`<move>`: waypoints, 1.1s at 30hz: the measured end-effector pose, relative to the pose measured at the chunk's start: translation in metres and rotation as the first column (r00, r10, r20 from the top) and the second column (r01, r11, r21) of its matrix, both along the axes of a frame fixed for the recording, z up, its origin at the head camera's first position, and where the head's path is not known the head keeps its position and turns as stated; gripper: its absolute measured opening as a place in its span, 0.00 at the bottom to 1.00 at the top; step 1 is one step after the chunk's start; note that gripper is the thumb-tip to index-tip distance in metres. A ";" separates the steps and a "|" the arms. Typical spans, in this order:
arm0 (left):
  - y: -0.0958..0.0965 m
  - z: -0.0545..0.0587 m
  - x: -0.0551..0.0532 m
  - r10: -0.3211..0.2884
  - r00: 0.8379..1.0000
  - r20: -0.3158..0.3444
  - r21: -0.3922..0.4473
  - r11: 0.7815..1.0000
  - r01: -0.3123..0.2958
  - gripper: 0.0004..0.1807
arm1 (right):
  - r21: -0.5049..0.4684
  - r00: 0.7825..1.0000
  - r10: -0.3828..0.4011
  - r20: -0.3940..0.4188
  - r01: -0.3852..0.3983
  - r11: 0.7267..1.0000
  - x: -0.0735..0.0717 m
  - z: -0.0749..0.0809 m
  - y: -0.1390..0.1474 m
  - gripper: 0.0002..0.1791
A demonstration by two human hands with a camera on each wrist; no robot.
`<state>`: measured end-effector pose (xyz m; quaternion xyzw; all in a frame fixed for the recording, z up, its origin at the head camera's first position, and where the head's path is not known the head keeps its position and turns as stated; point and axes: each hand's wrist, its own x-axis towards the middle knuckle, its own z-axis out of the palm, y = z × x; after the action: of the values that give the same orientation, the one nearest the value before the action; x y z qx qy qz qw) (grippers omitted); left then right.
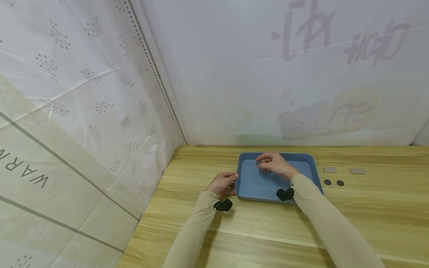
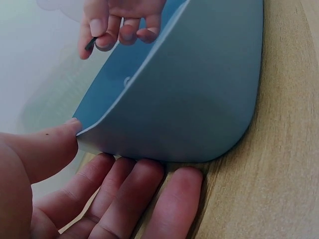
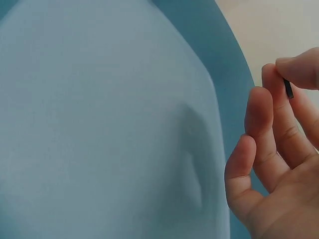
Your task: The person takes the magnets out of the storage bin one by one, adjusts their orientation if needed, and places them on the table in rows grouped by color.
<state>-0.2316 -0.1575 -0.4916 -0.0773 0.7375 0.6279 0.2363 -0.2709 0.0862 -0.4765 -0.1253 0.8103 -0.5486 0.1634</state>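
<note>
A shallow blue tray lies on the wooden table. At its left side, my left hand grips the wall, the thumb on the rim and the fingers against the outside near the bottom. Over the tray's far part, my right hand pinches a small, thin dark disc between thumb and fingertips. The disc is held edge-on in the left wrist view, apart from the tray floor. In the right wrist view, a shadow falls on the tray floor.
Right of the tray are two grey rectangular pieces side by side, with two dark discs nearer me. Printed cloth hangs behind the table and along its left edge. Each wrist wears a black device.
</note>
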 end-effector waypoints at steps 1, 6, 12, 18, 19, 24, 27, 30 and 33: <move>0.000 0.000 0.000 0.002 1.000 0.000 0.002 1.000 -0.002 0.21 | 0.001 1.000 0.001 -0.003 -0.001 1.000 0.001 0.000 0.001 0.20; 0.000 -0.001 0.000 0.008 1.000 0.006 0.008 1.000 -0.008 0.21 | 0.005 1.000 0.000 0.000 0.000 1.000 0.004 0.002 0.004 0.22; 0.000 0.001 0.001 0.002 1.000 0.009 0.013 1.000 -0.002 0.21 | -0.011 1.000 0.000 -0.001 0.000 1.000 0.006 0.003 0.008 0.23; -0.001 0.001 0.001 -0.002 1.000 0.008 0.015 1.000 0.002 0.21 | -0.010 1.000 -0.003 -0.015 0.003 1.000 0.009 0.007 0.013 0.23; -0.001 0.001 0.001 -0.001 1.000 0.009 0.014 1.000 0.001 0.21 | -0.013 1.000 0.000 -0.018 0.000 1.000 0.009 0.007 0.014 0.23; -0.001 0.001 0.001 0.001 1.000 0.008 0.009 1.000 -0.001 0.21 | -0.024 1.000 -0.010 -0.015 0.009 1.000 0.011 0.010 0.018 0.23; 0.000 0.002 0.000 0.001 1.000 0.013 0.009 1.000 -0.001 0.21 | -0.018 1.000 -0.010 -0.022 0.009 1.000 0.012 0.011 0.021 0.25; 0.001 0.003 -0.001 -0.001 1.000 0.016 0.008 1.000 0.001 0.21 | -0.021 0.999 -0.012 -0.031 0.012 1.000 0.012 0.011 0.025 0.26; 0.000 0.004 0.000 -0.003 1.000 0.017 0.008 1.000 0.003 0.21 | -0.024 0.999 -0.014 -0.042 0.013 1.000 0.014 0.012 0.029 0.27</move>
<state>-0.2321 -0.1573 -0.4881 -0.0806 0.7331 0.6298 0.2438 -0.2568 0.1149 -0.4646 -0.1334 0.8079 -0.5564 0.1410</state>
